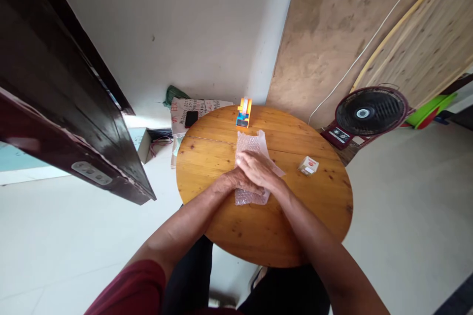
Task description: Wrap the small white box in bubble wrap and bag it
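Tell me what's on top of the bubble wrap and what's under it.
On the bubble wrap, the right hand crosses over the left hand, partly hiding it. The round wooden table shows around the wrap's edges; anything beneath the hands or wrap is covered.

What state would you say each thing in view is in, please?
Bubble wrap: lying on the table, partly covered.
Right hand: overlapping the left hand.
Tape dispenser: standing near the table's far edge.
Small box: resting on the table, untouched.
Round appliance: face exposed; on or off unclear.
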`<state>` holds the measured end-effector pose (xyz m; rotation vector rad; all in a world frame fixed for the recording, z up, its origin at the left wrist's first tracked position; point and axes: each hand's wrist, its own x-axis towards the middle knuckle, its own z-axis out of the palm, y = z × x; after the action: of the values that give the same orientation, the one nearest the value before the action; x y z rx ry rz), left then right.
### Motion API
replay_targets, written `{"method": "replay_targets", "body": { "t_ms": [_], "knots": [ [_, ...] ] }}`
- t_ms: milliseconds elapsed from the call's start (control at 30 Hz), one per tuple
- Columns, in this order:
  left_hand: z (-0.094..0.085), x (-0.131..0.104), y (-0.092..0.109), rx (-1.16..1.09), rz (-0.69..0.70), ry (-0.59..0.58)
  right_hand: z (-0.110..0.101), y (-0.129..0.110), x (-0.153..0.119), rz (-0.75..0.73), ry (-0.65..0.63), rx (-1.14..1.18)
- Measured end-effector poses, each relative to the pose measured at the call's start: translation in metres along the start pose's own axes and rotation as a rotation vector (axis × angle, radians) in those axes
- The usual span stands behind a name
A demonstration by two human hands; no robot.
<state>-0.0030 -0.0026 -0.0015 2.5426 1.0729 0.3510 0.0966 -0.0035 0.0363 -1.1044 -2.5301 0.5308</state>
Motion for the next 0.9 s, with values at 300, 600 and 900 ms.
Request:
{"method": "replay_targets", "body": {
  "t_ms": [300,600,900],
  "knots": [
    [-0.008,-0.007,-0.016,-0.075,0.007,-0.081,-0.006,0.110,-0.034,0.318,0.092,-0.371],
    [-0.013,-0.007,-0.024,-0.045,-0.052,0.164,-0.035,0.122,-0.050,0.188,-0.092,-0.159],
    [0.010,-0.003,0.000,0.040,0.000,0.113,-0.039,0.122,-0.050,0.179,-0.103,-0.121]
  ]
}}
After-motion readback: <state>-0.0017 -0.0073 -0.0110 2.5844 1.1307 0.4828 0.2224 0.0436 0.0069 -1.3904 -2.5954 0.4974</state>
